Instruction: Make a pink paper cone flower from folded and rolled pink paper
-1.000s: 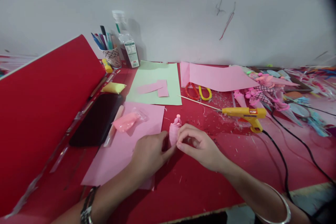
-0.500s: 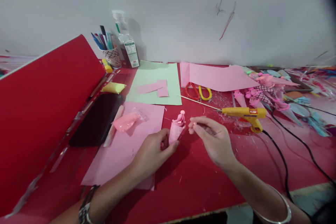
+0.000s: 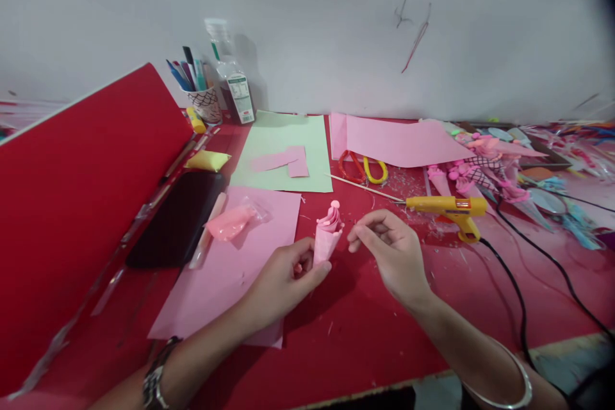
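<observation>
My left hand [image 3: 293,275] grips a small pink paper cone [image 3: 327,243] between thumb and fingers, its point down. Pink clay swirls [image 3: 329,223] fill the cone's mouth, with a round pink clay ball [image 3: 335,204] on top and tiny beads around the rim. Just to the right, my right hand [image 3: 387,250] is closed in a pinch, its fingertips close to the cone but apart from it. Whatever lies between those fingertips is too small or hidden to make out. A packet of pink clay [image 3: 231,223] lies left of the cone on a pink sheet [image 3: 216,288].
A yellow glue gun [image 3: 446,206] lies to the right, its black cord [image 3: 514,288] trailing forward. Behind are a thin stick [image 3: 365,187], scissors [image 3: 375,170] and several finished cones [image 3: 490,170]. At left stand a black phone [image 3: 177,221], pen cup [image 3: 204,102] and bottle [image 3: 237,90].
The cone in my left hand has shifted slightly right and stands a little more upright. My right hand's fingers have curled; the small pink bit seen at its fingertips no longer shows clearly.
</observation>
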